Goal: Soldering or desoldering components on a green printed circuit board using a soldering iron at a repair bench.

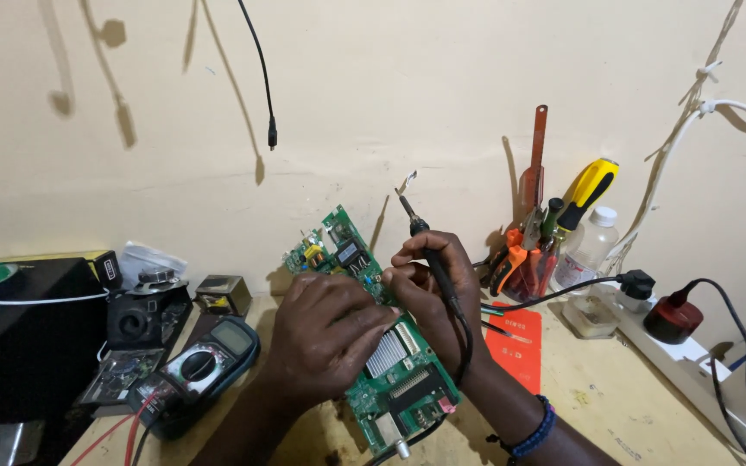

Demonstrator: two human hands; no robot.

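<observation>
A green circuit board with a silver heat sink is propped at a slant over the workbench, its far end near the wall. My left hand grips the board's left edge around its middle. My right hand holds a black soldering iron with its tip pointing up toward the wall, away from the board; the fingers of that hand also touch the board's right edge. The iron's black cord trails down past my right wrist, which wears a blue bead bracelet.
A digital multimeter with red leads lies at left, beside black boxes. A holder of pliers and screwdrivers, a clear bottle, an orange card and a white power strip with plugs stand at right.
</observation>
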